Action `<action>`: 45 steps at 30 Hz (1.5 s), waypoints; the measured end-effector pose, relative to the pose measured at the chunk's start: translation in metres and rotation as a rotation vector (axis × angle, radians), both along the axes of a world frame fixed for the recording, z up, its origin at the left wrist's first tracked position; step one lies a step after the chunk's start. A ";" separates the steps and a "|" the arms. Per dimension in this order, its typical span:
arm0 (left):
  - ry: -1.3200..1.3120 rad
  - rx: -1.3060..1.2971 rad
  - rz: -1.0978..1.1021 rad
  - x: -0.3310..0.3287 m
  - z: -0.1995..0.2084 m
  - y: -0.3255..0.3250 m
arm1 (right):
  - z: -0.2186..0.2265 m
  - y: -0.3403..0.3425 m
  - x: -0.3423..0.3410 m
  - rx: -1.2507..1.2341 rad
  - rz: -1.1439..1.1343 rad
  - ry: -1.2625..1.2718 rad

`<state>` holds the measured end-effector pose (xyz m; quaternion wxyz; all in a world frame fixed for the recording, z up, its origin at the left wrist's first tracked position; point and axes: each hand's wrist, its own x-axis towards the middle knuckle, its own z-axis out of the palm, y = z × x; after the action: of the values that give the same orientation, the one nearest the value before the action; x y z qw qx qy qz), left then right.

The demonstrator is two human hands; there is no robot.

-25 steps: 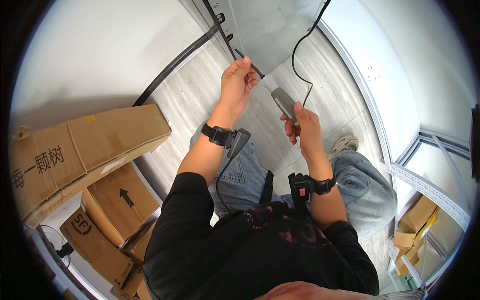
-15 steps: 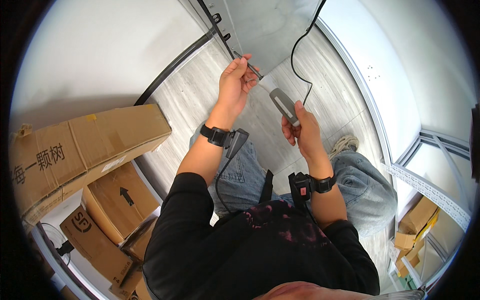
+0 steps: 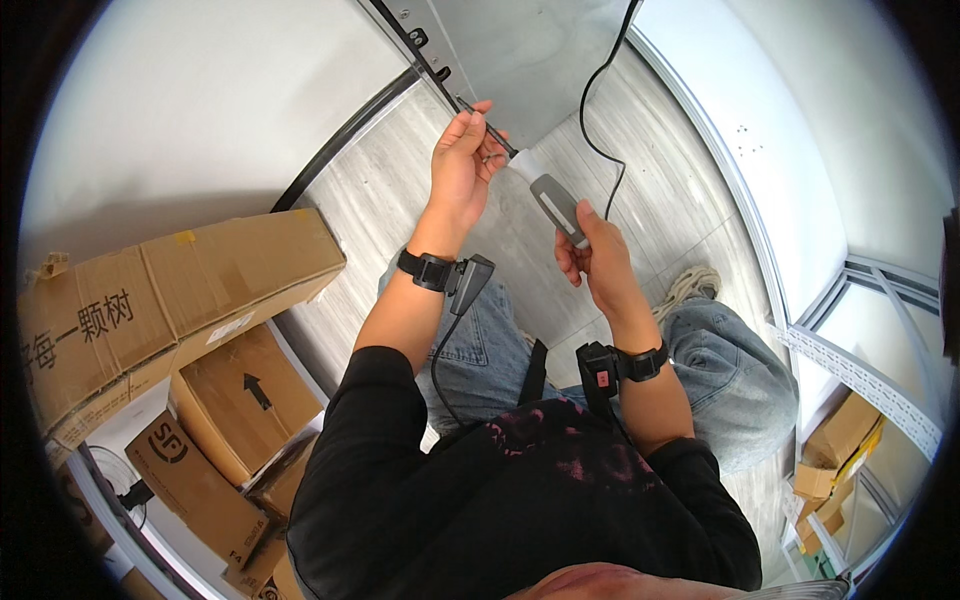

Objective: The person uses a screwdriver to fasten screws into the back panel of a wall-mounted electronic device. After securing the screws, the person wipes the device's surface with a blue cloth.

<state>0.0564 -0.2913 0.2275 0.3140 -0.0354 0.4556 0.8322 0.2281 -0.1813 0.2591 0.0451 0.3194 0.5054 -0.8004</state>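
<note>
A screwdriver (image 3: 558,207) with a grey handle, a pale collar and a dark shaft slants from my right hand up to the far left. Around its shaft the fingers of my left hand (image 3: 462,168) are closed in a pinch. My right hand (image 3: 603,256) grips the butt end of the handle between thumb and fingers. The shaft's tip is at the lower edge of a grey metal panel (image 3: 520,60), close to small fittings (image 3: 443,73) along its dark-edged side. Whether the tip sits in a screw is too small to tell.
A black cable (image 3: 583,110) hangs by the panel and bends across the wood-look floor (image 3: 360,160). Cardboard boxes (image 3: 245,395) stand on the left, a long one (image 3: 200,275) on top. At right are a white perforated metal frame (image 3: 860,375) and more cardboard (image 3: 840,440).
Both hands and the screwdriver sit slightly farther left and up in the picture; the panel has shifted similarly. The grips look the same.
</note>
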 end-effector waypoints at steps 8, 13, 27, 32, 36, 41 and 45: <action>0.018 -0.005 -0.014 -0.001 -0.001 0.000 | -0.005 0.002 0.001 -0.014 -0.010 0.009; 0.075 -0.069 -0.022 -0.005 -0.001 0.000 | -0.005 0.002 -0.001 -0.029 -0.017 0.009; 0.105 -0.041 0.038 -0.011 -0.001 -0.001 | -0.002 0.009 0.004 -0.012 -0.015 0.017; 0.109 -0.043 -0.092 -0.007 -0.003 0.004 | 0.019 0.041 0.013 0.119 -0.070 0.032; 0.098 0.100 -0.251 0.005 0.017 0.040 | 0.073 0.094 0.022 0.413 -0.006 -0.009; 0.170 0.272 -0.339 0.023 0.039 0.118 | 0.132 0.181 0.036 0.691 0.192 -0.055; 0.169 0.253 -0.361 0.042 0.038 0.193 | 0.157 0.246 0.059 0.804 0.273 -0.108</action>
<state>0.0986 -0.0981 0.2653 0.4205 0.1562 0.3715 0.8129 0.2872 0.0643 0.4157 0.0491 0.2833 0.8118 -0.5082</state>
